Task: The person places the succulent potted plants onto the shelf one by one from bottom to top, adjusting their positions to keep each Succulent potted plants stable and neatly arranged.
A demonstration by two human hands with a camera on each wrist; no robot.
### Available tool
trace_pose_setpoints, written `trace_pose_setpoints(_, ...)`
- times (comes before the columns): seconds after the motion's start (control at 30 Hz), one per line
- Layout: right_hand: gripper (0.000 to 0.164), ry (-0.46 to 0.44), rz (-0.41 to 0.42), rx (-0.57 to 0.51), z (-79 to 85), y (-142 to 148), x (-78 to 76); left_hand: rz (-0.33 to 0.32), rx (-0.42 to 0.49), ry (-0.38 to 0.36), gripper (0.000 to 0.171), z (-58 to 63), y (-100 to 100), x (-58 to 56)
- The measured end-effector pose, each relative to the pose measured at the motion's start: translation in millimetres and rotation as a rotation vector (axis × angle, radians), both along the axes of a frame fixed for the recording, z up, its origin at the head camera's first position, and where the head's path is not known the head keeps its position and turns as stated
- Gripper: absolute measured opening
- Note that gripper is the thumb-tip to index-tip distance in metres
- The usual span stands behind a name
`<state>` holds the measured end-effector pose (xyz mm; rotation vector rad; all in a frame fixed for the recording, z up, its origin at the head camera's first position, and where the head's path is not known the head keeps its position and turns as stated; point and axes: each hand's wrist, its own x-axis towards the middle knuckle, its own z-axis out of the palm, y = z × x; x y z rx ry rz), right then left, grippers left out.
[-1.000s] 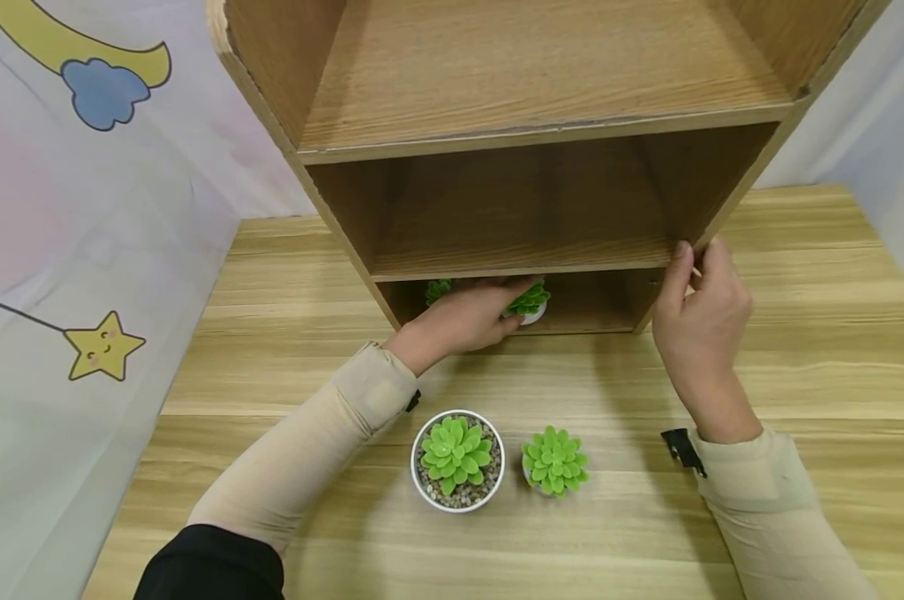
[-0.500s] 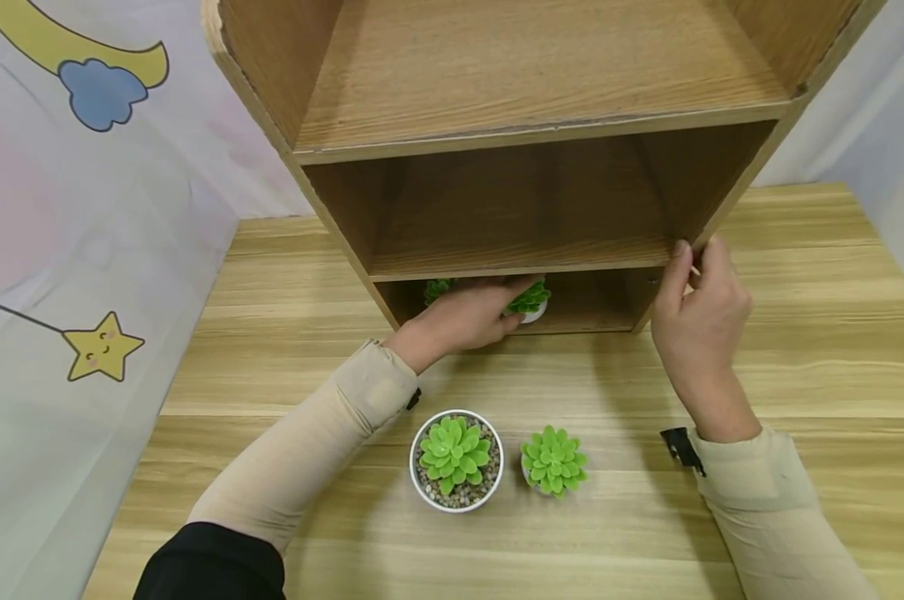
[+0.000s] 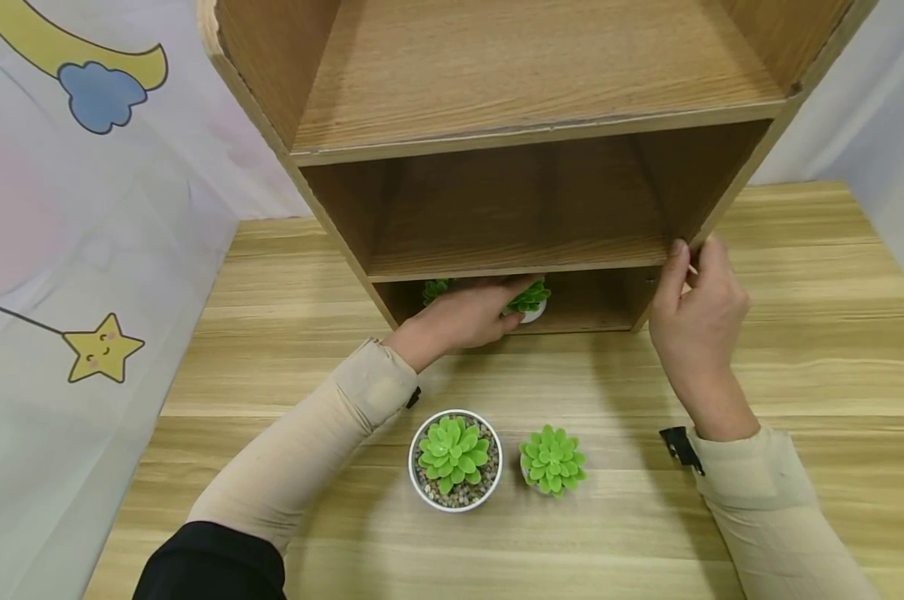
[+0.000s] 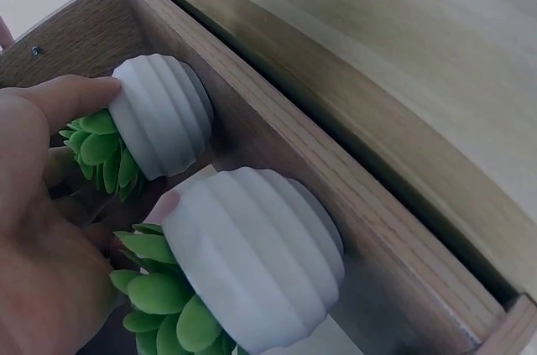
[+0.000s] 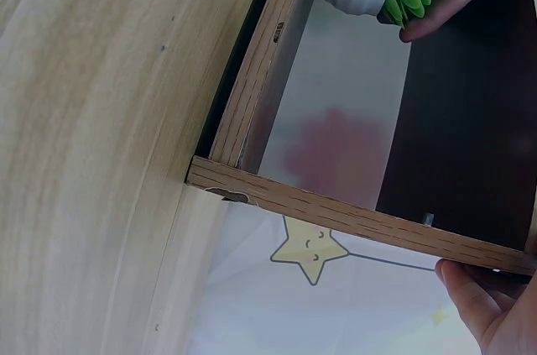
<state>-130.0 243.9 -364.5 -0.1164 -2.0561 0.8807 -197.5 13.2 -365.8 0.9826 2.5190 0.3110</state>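
In the head view my left hand (image 3: 466,315) reaches into the bottom compartment of a wooden shelf (image 3: 452,273). It grips a potted succulent (image 3: 530,302), thumb on the white ribbed pot and fingers around the green leaves, partly hidden. A second succulent (image 3: 436,289) stands left of it, mostly behind the hand; the left wrist view shows its white ribbed pot (image 4: 260,258) close to a fingertip. My right hand (image 3: 699,325) holds the front edge of the shelf's right side panel, thumb in front; the right wrist view shows this thumb (image 5: 470,296) against the panel.
On the wooden table (image 3: 586,550) before the shelf stand a larger succulent in a round white pot with pebbles (image 3: 455,461) and a smaller succulent (image 3: 552,461) to its right. A printed cloth (image 3: 69,250) hangs at the left. A low front strip (image 4: 310,154) edges the bottom compartment.
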Motion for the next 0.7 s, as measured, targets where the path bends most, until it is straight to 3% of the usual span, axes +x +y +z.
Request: trace_pose_setpoints(0.7, 0.028, 0.002, 0.004, 0.004, 0.5, -0.1, 0.7, 0.005, 0.020, -0.019, 0.062, -0.5, 0.5, -0.8)
